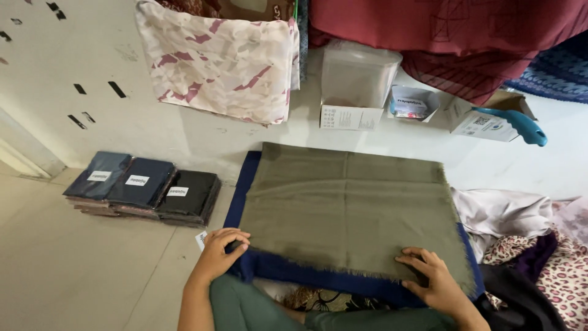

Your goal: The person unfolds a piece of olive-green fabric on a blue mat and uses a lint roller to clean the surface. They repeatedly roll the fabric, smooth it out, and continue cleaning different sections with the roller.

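Observation:
An olive-green folded cloth (346,205) lies flat on a dark blue cloth (294,270), both spread on the floor in front of me. My left hand (222,251) pinches the near left corner of the two cloths, fingers curled over the blue edge. My right hand (432,276) rests with fingers on the near right frayed edge of the olive cloth, pressing on it. My green-clad knees show at the bottom.
Three packs of dark folded cloth with white labels (144,187) sit left on the floor. A pink-patterned cloth (226,58) and maroon fabric (441,30) hang behind. A clear plastic box (356,79), small cartons (484,122), and a pile of fabrics (533,245) lie right.

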